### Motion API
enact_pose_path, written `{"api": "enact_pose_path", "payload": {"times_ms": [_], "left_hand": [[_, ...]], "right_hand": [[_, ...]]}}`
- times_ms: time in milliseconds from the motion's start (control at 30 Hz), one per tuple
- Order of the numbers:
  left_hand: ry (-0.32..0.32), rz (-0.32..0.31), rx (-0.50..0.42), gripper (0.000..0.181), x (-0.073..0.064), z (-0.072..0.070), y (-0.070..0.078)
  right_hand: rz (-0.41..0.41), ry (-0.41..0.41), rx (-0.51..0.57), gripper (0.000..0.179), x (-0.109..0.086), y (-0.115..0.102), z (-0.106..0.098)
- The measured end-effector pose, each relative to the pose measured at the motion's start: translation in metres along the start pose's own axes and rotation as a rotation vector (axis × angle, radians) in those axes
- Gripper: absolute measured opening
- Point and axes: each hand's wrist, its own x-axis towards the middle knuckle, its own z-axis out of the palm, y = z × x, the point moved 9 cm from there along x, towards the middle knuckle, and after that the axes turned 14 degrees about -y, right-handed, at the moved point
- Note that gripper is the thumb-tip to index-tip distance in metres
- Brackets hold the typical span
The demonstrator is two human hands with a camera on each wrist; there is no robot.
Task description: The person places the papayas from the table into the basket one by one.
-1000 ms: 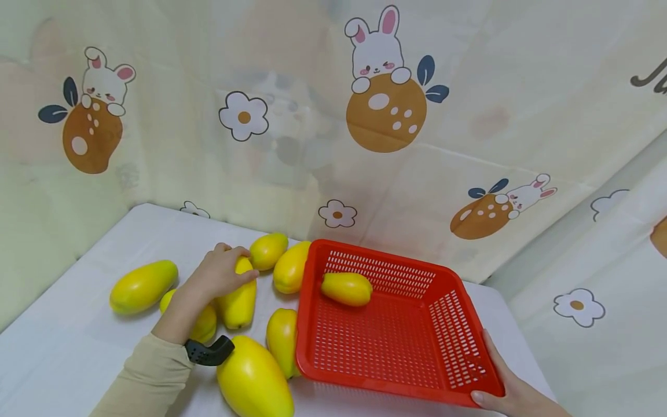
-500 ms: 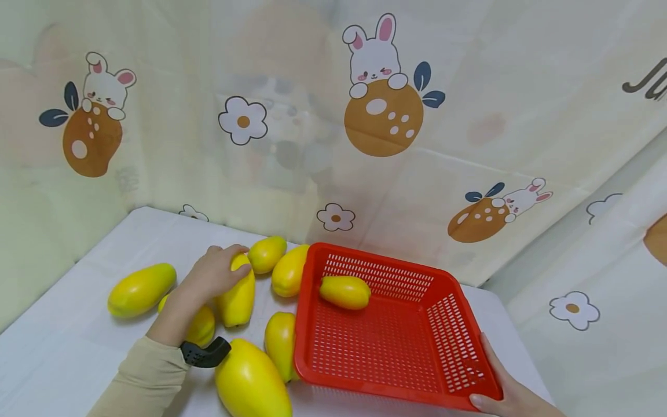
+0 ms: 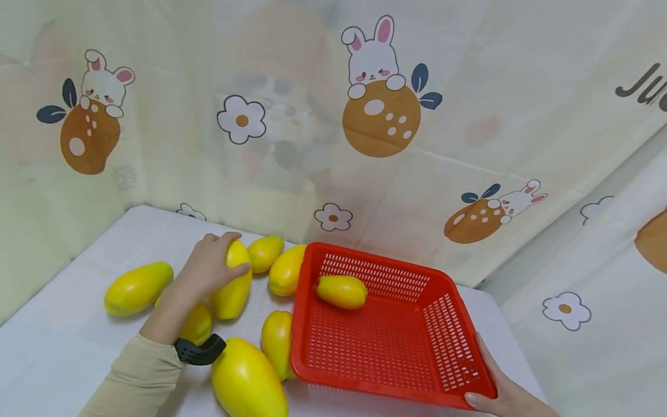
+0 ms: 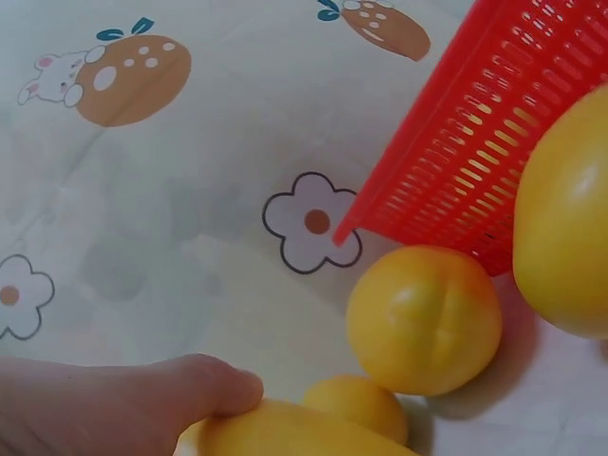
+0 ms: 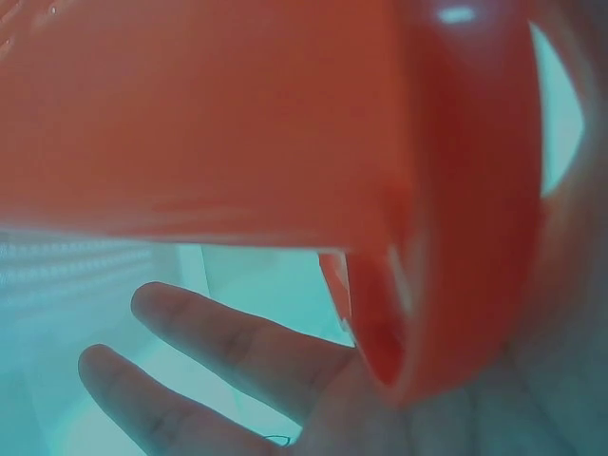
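My left hand (image 3: 211,266) grips a long yellow papaya (image 3: 233,289), its thumb on the right side and fingers over the far end. In the left wrist view the thumb lies on that papaya (image 4: 294,432). My right hand (image 3: 502,388) holds the near right corner of a red plastic basket (image 3: 385,391), thumb on the rim. Two of its fingers (image 5: 237,347) stretch along the outside in the right wrist view. One papaya (image 3: 342,291) lies inside the basket, against its left side.
Several more yellow papayas lie left of the basket: a large one (image 3: 249,379) in front, one (image 3: 278,344) against the basket's side, one (image 3: 138,288) at far left, a small one (image 3: 266,253) behind. A printed curtain (image 3: 292,116) hangs behind the white table (image 3: 57,324).
My left hand and the papaya in it have shifted slightly up and away in the head view. The right hand stays on the basket's corner. The head view has shifted a little.
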Motion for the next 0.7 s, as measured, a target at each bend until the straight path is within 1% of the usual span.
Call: {"api": "enact_pose_path", "payload": {"times_ms": [100,200,300,367,467,533,700], "left_hand": [[0.027,0.024,0.006,0.074,-0.002,-0.005,0.006],[0.057,0.058,0.022,0.074,-0.003,-0.008,0.013],[0.074,0.081,0.042,0.073,-0.004,-0.008,0.019],[0.071,0.086,0.064,0.072,-0.004,-0.006,0.021],[0.031,0.079,0.083,0.071,-0.006,-0.001,0.023],[-0.013,0.078,0.088,0.069,-0.007,0.002,0.023],[-0.112,0.087,0.106,0.066,-0.016,0.007,0.026]], "right_hand": [[0.018,0.035,-0.035,0.097,0.0,0.002,-0.003],[0.032,0.059,-0.039,0.097,0.0,0.005,-0.004],[0.031,0.058,-0.021,0.095,0.0,0.007,-0.003],[0.022,0.059,-0.035,0.095,-0.001,0.005,-0.002],[-0.007,0.06,-0.087,0.094,-0.001,0.0,-0.002],[-0.025,0.061,-0.126,0.093,-0.001,-0.004,-0.001],[-0.05,0.05,-0.171,0.092,-0.003,-0.01,-0.001]]}}
